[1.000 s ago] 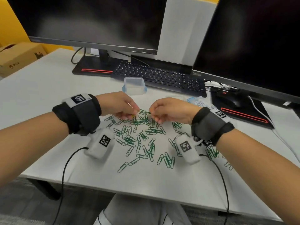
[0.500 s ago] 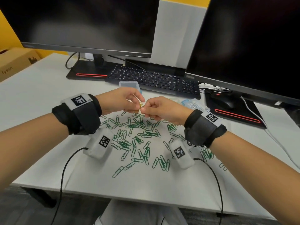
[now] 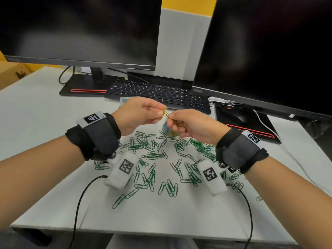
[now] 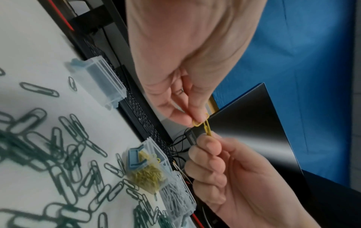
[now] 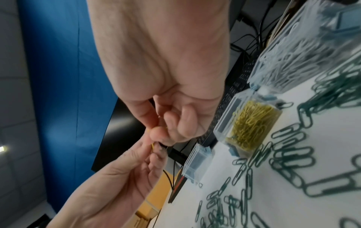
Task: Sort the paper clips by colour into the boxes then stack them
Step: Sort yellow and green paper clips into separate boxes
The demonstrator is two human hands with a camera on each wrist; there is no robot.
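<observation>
the left hand (image 3: 138,114) and the right hand (image 3: 190,124) each pinch one of two linked yellow paper clips (image 4: 204,125) between thumb and fingertip, above the table (image 3: 36,112). below lie scattered green paper clips (image 3: 154,155), and three clear boxes: empty (image 4: 101,81), yellow-filled (image 5: 250,125), white-filled (image 5: 304,50).
</observation>
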